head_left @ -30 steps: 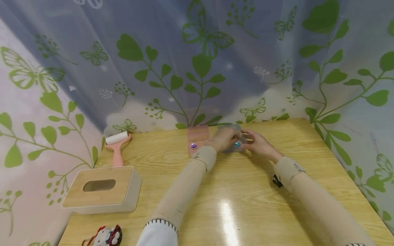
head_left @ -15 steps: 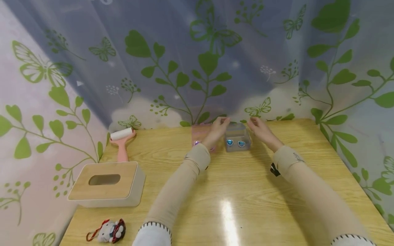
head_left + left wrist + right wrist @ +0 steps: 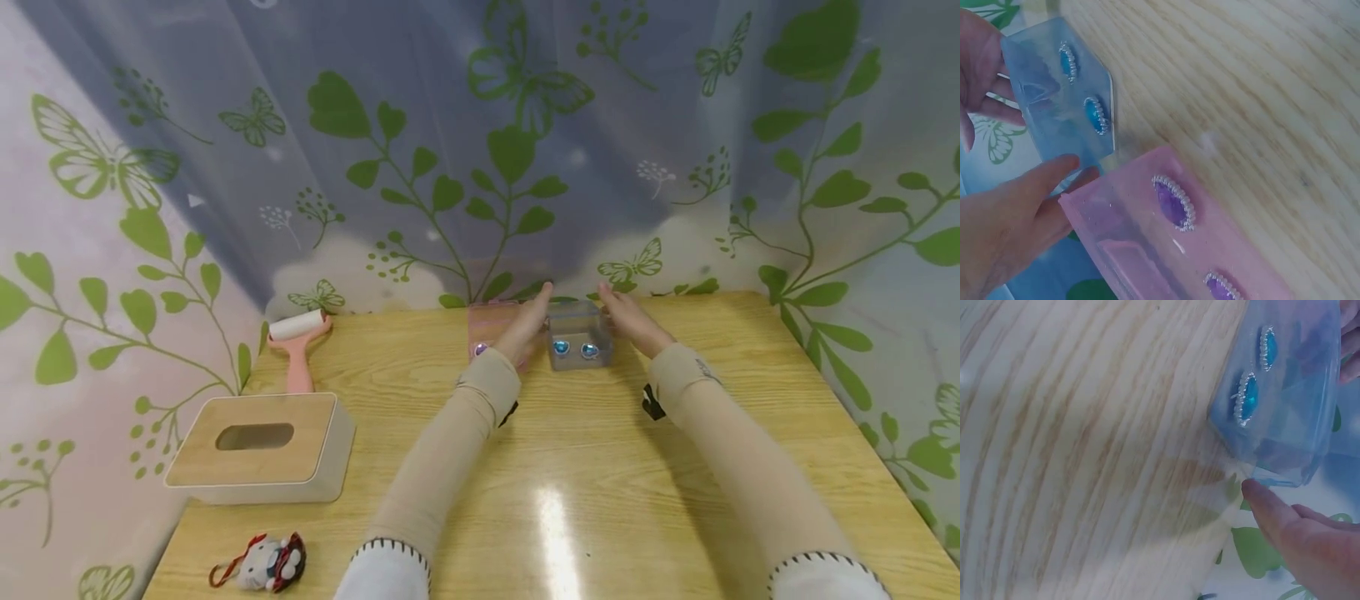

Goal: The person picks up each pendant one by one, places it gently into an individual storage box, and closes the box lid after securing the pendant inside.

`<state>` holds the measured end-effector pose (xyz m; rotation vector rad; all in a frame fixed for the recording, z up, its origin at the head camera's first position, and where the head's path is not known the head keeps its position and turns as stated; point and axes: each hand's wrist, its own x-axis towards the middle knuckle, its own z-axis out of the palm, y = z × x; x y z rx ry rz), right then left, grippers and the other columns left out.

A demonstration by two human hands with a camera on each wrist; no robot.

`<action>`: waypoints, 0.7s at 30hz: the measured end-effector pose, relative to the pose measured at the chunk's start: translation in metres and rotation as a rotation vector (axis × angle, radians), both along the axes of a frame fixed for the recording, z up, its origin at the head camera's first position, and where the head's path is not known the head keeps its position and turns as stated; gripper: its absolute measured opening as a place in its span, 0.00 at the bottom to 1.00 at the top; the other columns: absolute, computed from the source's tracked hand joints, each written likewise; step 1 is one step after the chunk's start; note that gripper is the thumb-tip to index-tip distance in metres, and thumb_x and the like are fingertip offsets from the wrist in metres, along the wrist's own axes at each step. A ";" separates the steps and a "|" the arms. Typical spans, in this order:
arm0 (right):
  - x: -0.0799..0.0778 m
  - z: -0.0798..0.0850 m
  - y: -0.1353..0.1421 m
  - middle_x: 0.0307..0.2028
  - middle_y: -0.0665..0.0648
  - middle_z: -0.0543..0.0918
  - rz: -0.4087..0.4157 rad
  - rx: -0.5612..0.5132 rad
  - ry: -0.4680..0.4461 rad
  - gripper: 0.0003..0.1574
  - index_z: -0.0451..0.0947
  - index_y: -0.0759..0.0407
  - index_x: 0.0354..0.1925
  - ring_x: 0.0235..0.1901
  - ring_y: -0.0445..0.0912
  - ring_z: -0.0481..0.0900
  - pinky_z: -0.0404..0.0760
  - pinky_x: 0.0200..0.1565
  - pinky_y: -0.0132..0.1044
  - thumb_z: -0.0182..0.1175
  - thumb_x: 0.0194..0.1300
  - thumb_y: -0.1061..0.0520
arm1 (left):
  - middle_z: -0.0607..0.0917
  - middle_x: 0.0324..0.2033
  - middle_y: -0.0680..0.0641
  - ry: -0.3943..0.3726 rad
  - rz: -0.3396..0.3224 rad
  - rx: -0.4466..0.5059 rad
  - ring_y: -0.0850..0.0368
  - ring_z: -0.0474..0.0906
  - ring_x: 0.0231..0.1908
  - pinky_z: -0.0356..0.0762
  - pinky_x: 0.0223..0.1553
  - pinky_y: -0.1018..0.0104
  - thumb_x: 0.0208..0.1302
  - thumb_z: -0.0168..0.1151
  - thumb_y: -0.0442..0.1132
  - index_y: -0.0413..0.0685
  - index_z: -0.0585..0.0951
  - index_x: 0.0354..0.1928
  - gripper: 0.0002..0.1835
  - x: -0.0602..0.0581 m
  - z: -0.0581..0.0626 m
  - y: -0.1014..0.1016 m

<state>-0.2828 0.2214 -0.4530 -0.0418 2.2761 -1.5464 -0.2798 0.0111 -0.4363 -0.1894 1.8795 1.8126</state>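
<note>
A translucent blue box (image 3: 576, 363) with two blue gems (image 3: 561, 347) in beaded silver settings on its front stands near the table's back edge. My left hand (image 3: 527, 323) is at its left side, fingers straight, between it and a translucent pink box (image 3: 487, 317) bearing purple gems (image 3: 1172, 203). On the other side, my right hand (image 3: 636, 322) has its fingers extended; in the right wrist view its thumb lies close to the box's lower corner, and contact is hard to tell. Part of the pink box is hidden behind my left hand in the head view.
A tissue box (image 3: 262, 442) with a wooden lid stands at left. Behind it lies a pink-handled lint roller (image 3: 298, 354). A small plush charm (image 3: 266, 562) with a red strap lies at front left. A patterned curtain (image 3: 420, 192) hangs along the table's back edge.
My left hand was over the blue box and has moved to its left side, uncovering both blue gems. My right hand drew off the gem to the box's right side. The head view shifted slightly.
</note>
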 end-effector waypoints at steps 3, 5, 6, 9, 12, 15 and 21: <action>0.000 -0.002 0.000 0.80 0.80 0.50 0.009 -0.003 0.004 0.57 0.33 0.69 0.83 0.78 0.74 0.56 0.57 0.81 0.65 0.21 0.81 0.27 | 0.50 0.84 0.37 -0.004 -0.007 0.019 0.36 0.49 0.84 0.46 0.85 0.40 0.80 0.39 0.70 0.48 0.48 0.85 0.46 0.001 -0.002 0.000; 0.001 -0.002 0.000 0.76 0.82 0.56 -0.003 -0.007 0.006 0.58 0.40 0.72 0.83 0.72 0.72 0.64 0.65 0.77 0.63 0.22 0.81 0.27 | 0.49 0.84 0.37 0.001 -0.002 0.065 0.36 0.49 0.83 0.51 0.85 0.44 0.81 0.40 0.68 0.47 0.48 0.85 0.45 0.000 -0.003 0.001; 0.001 -0.002 -0.001 0.76 0.81 0.57 -0.009 -0.016 0.004 0.57 0.41 0.72 0.82 0.67 0.71 0.66 0.67 0.76 0.62 0.22 0.81 0.28 | 0.49 0.85 0.37 0.003 -0.004 0.079 0.36 0.49 0.83 0.52 0.85 0.44 0.81 0.41 0.68 0.48 0.47 0.85 0.45 0.000 -0.003 0.002; 0.003 0.002 -0.003 0.76 0.80 0.55 -0.037 -0.057 -0.009 0.53 0.40 0.72 0.82 0.64 0.68 0.65 0.66 0.75 0.64 0.23 0.84 0.32 | 0.48 0.85 0.36 0.012 0.008 0.139 0.34 0.50 0.83 0.56 0.84 0.45 0.82 0.42 0.64 0.49 0.49 0.85 0.42 -0.002 -0.005 0.005; 0.005 0.007 -0.005 0.82 0.77 0.46 -0.066 -0.105 -0.032 0.51 0.29 0.69 0.83 0.79 0.72 0.52 0.52 0.81 0.69 0.26 0.85 0.34 | 0.51 0.83 0.34 0.012 0.022 0.194 0.32 0.53 0.81 0.59 0.83 0.43 0.83 0.44 0.60 0.50 0.53 0.85 0.38 -0.004 -0.006 0.008; 0.007 0.009 -0.006 0.82 0.75 0.47 -0.103 -0.124 -0.035 0.51 0.30 0.68 0.83 0.81 0.74 0.48 0.50 0.80 0.71 0.29 0.85 0.34 | 0.53 0.82 0.32 0.009 0.044 0.221 0.29 0.57 0.79 0.62 0.81 0.42 0.82 0.47 0.58 0.51 0.58 0.83 0.36 -0.006 -0.007 0.011; 0.005 0.002 -0.005 0.81 0.73 0.50 -0.132 -0.120 -0.011 0.57 0.32 0.65 0.84 0.80 0.74 0.52 0.52 0.80 0.72 0.31 0.81 0.27 | 0.53 0.83 0.35 0.043 0.062 0.195 0.30 0.54 0.80 0.58 0.81 0.37 0.79 0.51 0.59 0.52 0.61 0.82 0.37 -0.004 -0.007 0.013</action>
